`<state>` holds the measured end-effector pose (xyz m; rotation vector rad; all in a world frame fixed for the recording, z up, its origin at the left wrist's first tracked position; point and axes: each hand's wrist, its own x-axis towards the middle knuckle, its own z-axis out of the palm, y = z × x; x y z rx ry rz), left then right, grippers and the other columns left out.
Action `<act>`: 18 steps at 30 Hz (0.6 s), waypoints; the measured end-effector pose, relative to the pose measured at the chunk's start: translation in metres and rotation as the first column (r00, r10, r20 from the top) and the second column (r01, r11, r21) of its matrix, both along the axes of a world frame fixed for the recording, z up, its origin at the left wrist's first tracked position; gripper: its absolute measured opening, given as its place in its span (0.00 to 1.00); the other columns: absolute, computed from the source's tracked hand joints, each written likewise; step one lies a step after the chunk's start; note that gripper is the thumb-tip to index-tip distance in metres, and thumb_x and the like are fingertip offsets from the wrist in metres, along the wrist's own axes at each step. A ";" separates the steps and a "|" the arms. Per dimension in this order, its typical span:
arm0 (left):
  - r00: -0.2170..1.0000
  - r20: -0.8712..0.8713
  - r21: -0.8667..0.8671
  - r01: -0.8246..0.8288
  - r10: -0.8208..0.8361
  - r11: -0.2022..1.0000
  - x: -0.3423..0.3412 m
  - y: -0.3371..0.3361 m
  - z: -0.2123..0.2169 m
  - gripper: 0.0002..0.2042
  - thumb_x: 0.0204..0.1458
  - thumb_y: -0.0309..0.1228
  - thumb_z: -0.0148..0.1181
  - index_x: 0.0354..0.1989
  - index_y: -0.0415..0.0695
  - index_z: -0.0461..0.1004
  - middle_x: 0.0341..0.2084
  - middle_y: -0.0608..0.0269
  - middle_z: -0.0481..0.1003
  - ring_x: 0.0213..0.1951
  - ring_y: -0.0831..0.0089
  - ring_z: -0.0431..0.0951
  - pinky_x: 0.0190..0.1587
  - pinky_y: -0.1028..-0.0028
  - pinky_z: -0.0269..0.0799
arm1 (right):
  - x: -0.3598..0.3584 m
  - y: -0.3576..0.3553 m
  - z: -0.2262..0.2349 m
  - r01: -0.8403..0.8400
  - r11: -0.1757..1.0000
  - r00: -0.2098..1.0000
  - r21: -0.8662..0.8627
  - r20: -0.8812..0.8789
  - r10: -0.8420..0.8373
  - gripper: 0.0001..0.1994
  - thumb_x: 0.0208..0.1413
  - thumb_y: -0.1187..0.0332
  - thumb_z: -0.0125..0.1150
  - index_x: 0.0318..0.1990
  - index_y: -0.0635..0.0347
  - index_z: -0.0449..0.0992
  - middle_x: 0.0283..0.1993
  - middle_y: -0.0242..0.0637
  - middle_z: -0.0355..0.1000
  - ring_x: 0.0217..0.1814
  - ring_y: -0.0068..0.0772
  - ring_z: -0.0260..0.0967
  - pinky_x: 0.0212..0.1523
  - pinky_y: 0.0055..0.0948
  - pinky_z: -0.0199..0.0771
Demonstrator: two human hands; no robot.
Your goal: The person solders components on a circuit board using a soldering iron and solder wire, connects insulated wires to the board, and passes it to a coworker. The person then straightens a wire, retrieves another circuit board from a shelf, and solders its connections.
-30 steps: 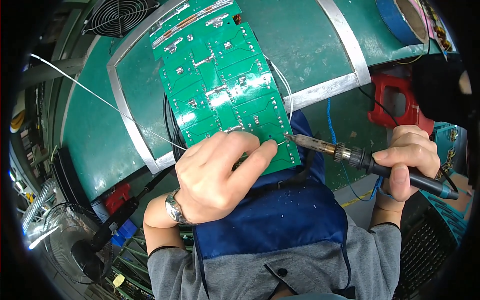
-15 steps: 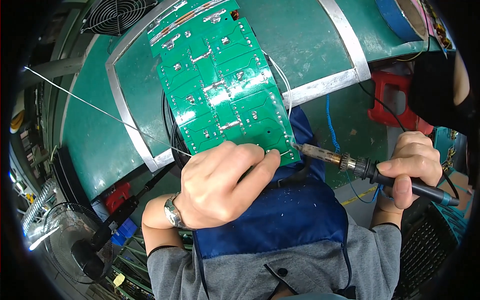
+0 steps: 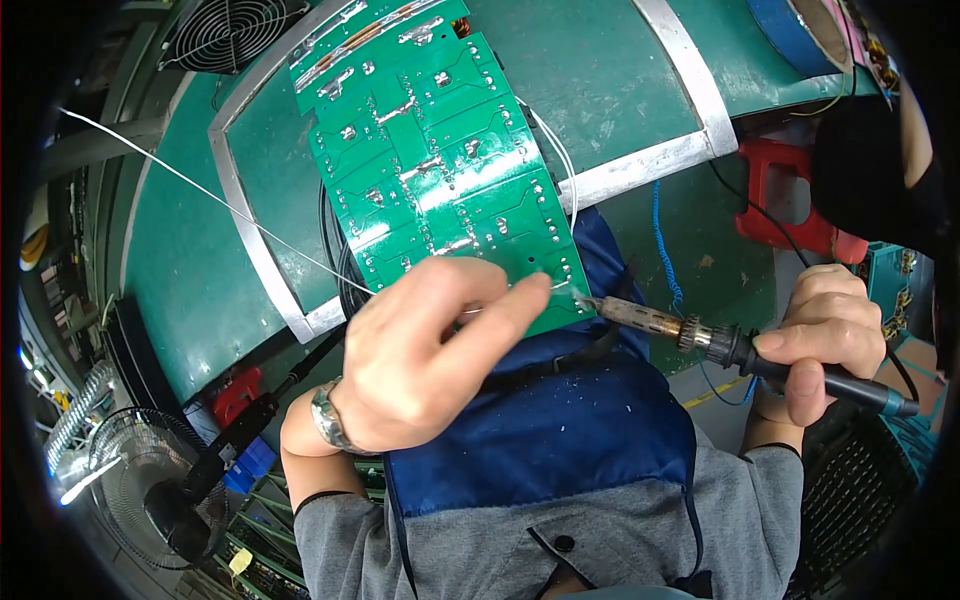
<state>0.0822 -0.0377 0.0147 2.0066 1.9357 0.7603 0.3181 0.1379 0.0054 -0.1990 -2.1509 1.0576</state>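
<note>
A large green circuit board with shiny solder joints lies slanted before me, its near end above the blue apron on my lap. My left hand is over the near left part of the board. It pinches a thin solder wire, whose short end points past the fingertips to the board's right edge; the long end trails off to the upper left. My right hand grips the black handle of a soldering iron. The iron's tip is at the board's near right corner, by the row of joints; whether it touches is hard to tell.
The board rests partly on a green worktable with metal edge strips. Around it are a blue roll, a red stool, a coiled blue cord, a standing fan and a black-sleeved person at right.
My left hand has shifted slightly left, with the solder wire still pinched. The iron's tip now sits a little lower, at a joint closer to the board's near corner. The board moved slightly left.
</note>
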 end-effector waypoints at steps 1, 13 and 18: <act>1.000 0.006 0.048 -0.018 0.018 0.999 -0.006 0.001 -0.002 0.16 0.34 0.19 0.70 0.36 0.44 0.82 0.25 0.65 0.70 0.24 0.74 0.71 0.23 0.77 0.66 | 0.001 0.001 0.000 0.019 1.000 1.000 -0.017 -0.005 -0.019 0.16 0.55 0.56 0.60 0.27 0.60 0.79 0.13 0.26 0.64 0.10 0.19 0.56 0.12 0.20 0.52; 0.962 0.018 0.231 -0.269 0.272 0.935 -0.060 0.039 -0.009 0.10 0.42 0.20 0.69 0.34 0.43 0.80 0.25 0.65 0.69 0.23 0.75 0.72 0.23 0.76 0.68 | -0.039 0.000 -0.016 0.371 0.920 0.921 -0.126 -0.076 -0.382 0.17 0.58 0.59 0.56 0.33 0.68 0.78 0.17 0.32 0.67 0.15 0.21 0.58 0.19 0.23 0.56; 0.947 -0.051 0.299 -0.289 0.318 0.909 -0.075 0.053 -0.016 0.09 0.42 0.21 0.69 0.33 0.44 0.80 0.25 0.66 0.69 0.22 0.76 0.73 0.23 0.76 0.69 | -0.066 0.005 -0.014 0.340 0.938 0.939 -0.065 -0.024 -0.342 0.12 0.53 0.68 0.58 0.34 0.71 0.80 0.18 0.35 0.69 0.17 0.22 0.60 0.19 0.22 0.57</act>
